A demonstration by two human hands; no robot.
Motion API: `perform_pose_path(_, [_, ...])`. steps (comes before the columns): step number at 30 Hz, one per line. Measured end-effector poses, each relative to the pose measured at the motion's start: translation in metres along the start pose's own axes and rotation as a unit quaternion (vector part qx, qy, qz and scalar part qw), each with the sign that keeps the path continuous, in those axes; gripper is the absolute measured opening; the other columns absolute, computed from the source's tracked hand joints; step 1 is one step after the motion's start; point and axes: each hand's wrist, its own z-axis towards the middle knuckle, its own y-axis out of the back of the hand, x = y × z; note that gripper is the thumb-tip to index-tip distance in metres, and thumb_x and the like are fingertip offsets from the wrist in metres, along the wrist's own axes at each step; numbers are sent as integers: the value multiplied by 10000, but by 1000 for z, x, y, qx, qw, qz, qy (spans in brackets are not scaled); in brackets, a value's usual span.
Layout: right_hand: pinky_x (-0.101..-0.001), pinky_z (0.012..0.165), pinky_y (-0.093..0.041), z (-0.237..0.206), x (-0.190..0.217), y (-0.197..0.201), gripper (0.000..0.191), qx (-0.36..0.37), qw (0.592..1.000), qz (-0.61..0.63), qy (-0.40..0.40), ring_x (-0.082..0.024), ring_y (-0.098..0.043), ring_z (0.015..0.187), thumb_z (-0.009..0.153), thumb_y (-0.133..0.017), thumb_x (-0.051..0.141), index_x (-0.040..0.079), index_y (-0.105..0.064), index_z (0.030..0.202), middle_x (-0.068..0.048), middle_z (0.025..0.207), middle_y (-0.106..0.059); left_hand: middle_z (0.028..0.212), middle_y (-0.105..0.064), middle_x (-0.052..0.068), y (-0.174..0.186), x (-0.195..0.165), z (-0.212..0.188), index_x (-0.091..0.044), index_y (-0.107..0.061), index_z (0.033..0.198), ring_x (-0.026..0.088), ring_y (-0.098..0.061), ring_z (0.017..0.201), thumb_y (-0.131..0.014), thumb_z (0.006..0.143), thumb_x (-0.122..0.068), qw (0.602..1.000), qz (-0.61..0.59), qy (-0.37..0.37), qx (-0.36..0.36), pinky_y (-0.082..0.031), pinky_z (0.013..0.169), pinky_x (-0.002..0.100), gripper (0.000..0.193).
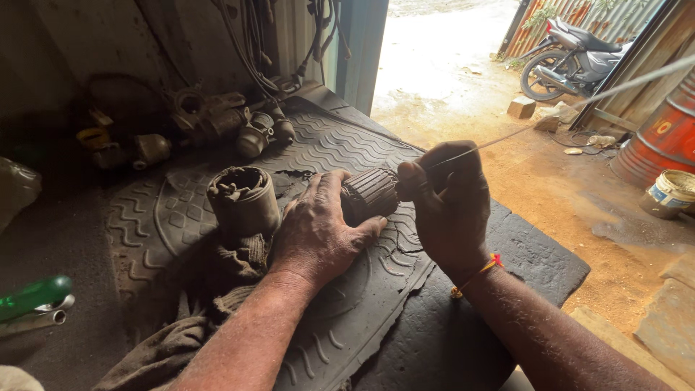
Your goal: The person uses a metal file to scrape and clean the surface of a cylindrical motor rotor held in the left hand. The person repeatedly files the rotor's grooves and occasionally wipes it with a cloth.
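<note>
Near the centre of the frame the left hand (318,228) wraps its fingers around a dark ribbed motor armature (369,194), holding it just above the black rubber mat (507,253). The right hand (447,210) is closed, pinching a thin wire (550,116) that runs taut toward the upper right corner. A grimy cylindrical housing (243,201) stands left of the left hand on a dirty rag (181,340). At the right edge stands a red drum (662,137) with yellow markings, beside a white bucket (670,192) with a blue label. A motorcycle (572,61) is parked at upper right.
</note>
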Motion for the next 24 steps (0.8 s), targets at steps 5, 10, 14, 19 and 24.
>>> perform_pose_path(5, [-257, 694, -598, -5, 5, -2, 253, 32, 999, -16, 27, -117, -711, 808, 1013, -723, 106, 48, -499, 1115, -57, 933, -665, 1295, -602, 120, 2, -1, -1, -156, -503, 1390, 305, -609, 1204, -805, 716, -545, 1000, -4, 1, 3, -455, 1057, 481, 835])
perform_pose_path(10, [-254, 654, -600, 4, 13, -4, 246, 57, 995, 65, -54, -117, -727, 731, 968, -724, 101, 51, -528, 1109, -42, 851, -680, 1294, -617, 141, 0, 2, 1, -124, -521, 1353, 339, -612, 1184, -810, 705, -528, 998, -30, -36, -35, -464, 1028, 502, 817])
perform_pose_path(14, [-308, 633, -548, 44, 10, 5, 240, 74, 843, -381, 373, -240, -683, 777, 954, -780, 36, 127, -561, 981, -132, 897, -640, 1276, -622, 169, -4, 6, -2, -106, -534, 1336, 347, -626, 1163, -797, 712, -505, 999, -29, -31, -27, -493, 1000, 497, 786])
perform_pose_path(19, [-274, 507, -485, 81, -4, -1, 159, 124, 981, 147, -13, -132, -576, 584, 993, -691, 45, 22, -551, 1065, -50, 817, -600, 1243, -651, 173, -1, 5, -1, -82, -554, 1306, 343, -650, 1146, -802, 708, -489, 996, -58, -51, -46, -506, 1003, 486, 764])
perform_pose_path(24, [-258, 547, -487, 72, -23, -8, 130, 53, 971, 232, -29, -126, -585, 607, 1014, -647, 41, 41, -555, 1105, -58, 812, -632, 1202, -657, 162, 4, 1, -3, -95, -577, 1254, 344, -649, 1135, -831, 694, -475, 998, -43, -33, -32, -490, 988, 500, 723])
